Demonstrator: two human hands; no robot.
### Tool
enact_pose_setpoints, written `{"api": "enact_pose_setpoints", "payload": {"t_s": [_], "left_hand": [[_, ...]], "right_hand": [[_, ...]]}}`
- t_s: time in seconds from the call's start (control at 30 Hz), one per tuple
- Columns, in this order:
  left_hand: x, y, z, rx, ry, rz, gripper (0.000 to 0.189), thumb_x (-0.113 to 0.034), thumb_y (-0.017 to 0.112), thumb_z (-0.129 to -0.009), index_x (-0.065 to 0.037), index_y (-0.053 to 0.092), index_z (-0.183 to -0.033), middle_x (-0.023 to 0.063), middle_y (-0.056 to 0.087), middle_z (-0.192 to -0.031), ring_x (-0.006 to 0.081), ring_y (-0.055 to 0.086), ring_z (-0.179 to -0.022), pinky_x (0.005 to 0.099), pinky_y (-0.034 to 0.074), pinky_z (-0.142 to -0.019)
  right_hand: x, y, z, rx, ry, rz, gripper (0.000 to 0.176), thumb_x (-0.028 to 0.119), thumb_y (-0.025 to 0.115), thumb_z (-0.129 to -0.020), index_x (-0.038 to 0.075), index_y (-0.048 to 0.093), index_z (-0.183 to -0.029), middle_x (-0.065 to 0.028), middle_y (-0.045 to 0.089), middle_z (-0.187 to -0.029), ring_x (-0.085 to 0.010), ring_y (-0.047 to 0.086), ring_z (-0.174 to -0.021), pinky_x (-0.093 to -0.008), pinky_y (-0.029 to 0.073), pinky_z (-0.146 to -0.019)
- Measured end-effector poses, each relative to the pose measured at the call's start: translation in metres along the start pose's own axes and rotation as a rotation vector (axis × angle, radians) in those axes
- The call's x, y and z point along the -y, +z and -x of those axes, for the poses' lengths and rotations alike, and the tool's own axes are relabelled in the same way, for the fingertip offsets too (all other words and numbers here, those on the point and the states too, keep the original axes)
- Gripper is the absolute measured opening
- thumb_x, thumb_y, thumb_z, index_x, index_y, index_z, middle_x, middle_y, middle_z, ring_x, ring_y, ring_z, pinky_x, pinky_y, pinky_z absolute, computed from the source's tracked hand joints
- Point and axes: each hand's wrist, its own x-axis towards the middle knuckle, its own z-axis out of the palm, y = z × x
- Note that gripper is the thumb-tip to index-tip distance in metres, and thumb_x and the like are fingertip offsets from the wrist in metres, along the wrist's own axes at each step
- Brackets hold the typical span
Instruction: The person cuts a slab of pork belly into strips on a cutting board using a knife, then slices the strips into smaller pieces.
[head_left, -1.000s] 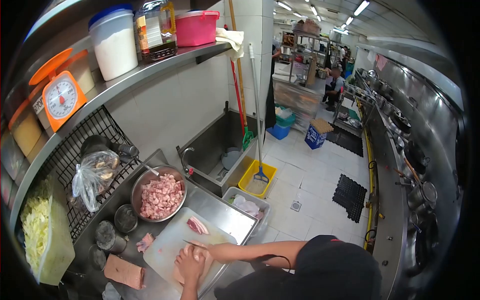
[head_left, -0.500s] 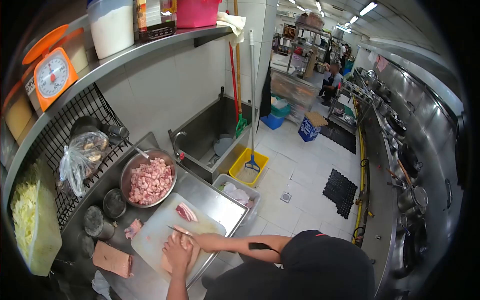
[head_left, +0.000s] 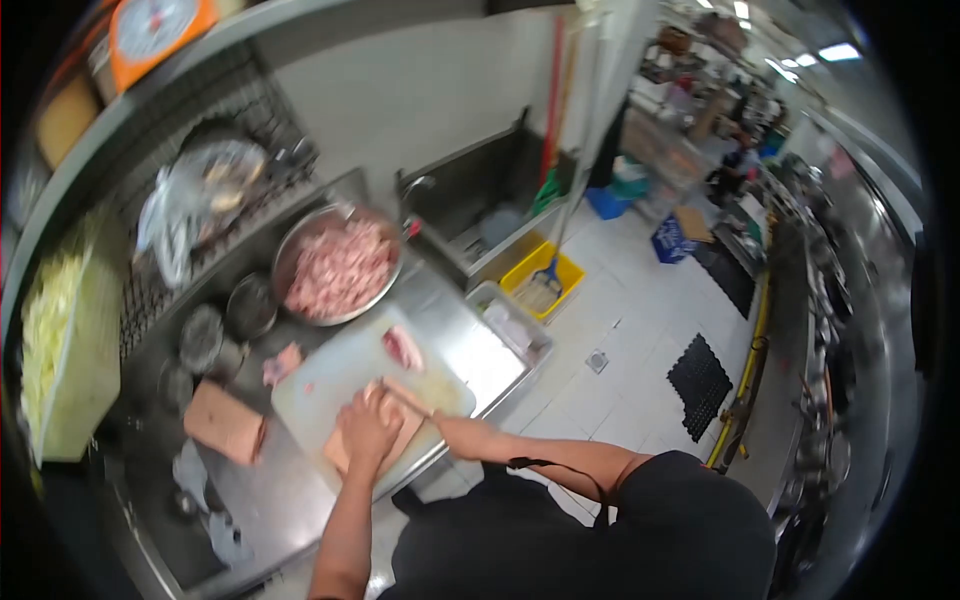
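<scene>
Near the front edge of the counter, left hand fingers curled on the pork slab want tucking clear of the knife clamped in right hand fingers.

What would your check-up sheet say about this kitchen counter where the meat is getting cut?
Surface: steel counter with a white cutting board on it.
Job's things: meat slab on the board; knife, blurred; one cut slice; metal bowl of diced meat.
Clutter: another meat block, small metal cups, plastic bag, tub of shredded greens.
Hands: left hand presses the slab; right hand holds the knife.
Cables: thin dark cord along the right forearm.
Surroundings: sink, yellow bin, floor mats, another person far off.
</scene>
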Motion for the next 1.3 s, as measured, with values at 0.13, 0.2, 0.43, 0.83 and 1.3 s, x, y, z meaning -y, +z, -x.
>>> {"api": "enact_pose_setpoints", "payload": {"t_s": [0.13,0.2,0.43,0.83,1.3], "left_hand": [[0.014,0.012,-0.004,-0.026,-0.030,0.034,0.055,-0.046,0.058,-0.090,-0.016,0.060,-0.135,0.0136,0.059,-0.129,0.0353,0.057,-0.113,0.0506,0.041,-0.099],[0.002,-0.005,-0.003,0.049,-0.155,-0.017,0.051,-0.044,0.059,-0.089,-0.018,0.061,-0.133,0.0121,0.059,-0.126,0.0360,0.057,-0.107,0.0500,0.042,-0.097],[0.004,-0.003,-0.004,0.020,-0.175,0.086,0.045,-0.038,0.064,-0.085,-0.017,0.062,-0.125,0.0115,0.058,-0.124,0.0339,0.056,-0.104,0.0473,0.042,-0.093],[0.021,0.006,0.003,-0.059,-0.142,0.182,0.054,-0.040,0.063,-0.090,-0.015,0.053,-0.137,0.0141,0.057,-0.130,0.0337,0.053,-0.119,0.0452,0.037,-0.102],[0.018,-0.015,0.005,0.089,-0.123,0.060,0.055,-0.043,0.055,-0.091,-0.018,0.053,-0.140,0.0047,0.055,-0.139,0.0243,0.054,-0.118,0.0465,0.040,-0.093]], "right_hand": [[-0.039,0.052,-0.097,-0.184,-0.197,0.093,0.048,0.003,0.049,-0.092,-0.005,0.039,-0.138,-0.0304,0.068,-0.092,-0.0487,0.067,-0.089,-0.0515,0.055,-0.078],[-0.001,0.010,-0.041,-0.084,-0.039,-0.009,0.040,-0.002,0.050,-0.089,-0.006,0.043,-0.128,-0.0321,0.067,-0.087,-0.0517,0.066,-0.087,-0.0541,0.053,-0.078],[0.002,0.009,-0.080,-0.162,-0.090,0.035,0.040,-0.002,0.050,-0.086,-0.006,0.043,-0.126,-0.0362,0.066,-0.093,-0.0524,0.065,-0.092,-0.0593,0.049,-0.082],[-0.010,-0.069,-0.029,-0.060,0.010,-0.386,0.039,0.012,0.058,-0.096,-0.010,0.047,-0.126,-0.0182,0.064,-0.070,-0.0240,0.060,-0.045,-0.0392,0.050,-0.046],[0.064,-0.044,-0.005,-0.009,0.026,0.207,0.030,0.005,0.047,-0.088,-0.005,0.046,-0.116,-0.0350,0.068,-0.093,-0.0499,0.069,-0.090,-0.0578,0.052,-0.082]]}}
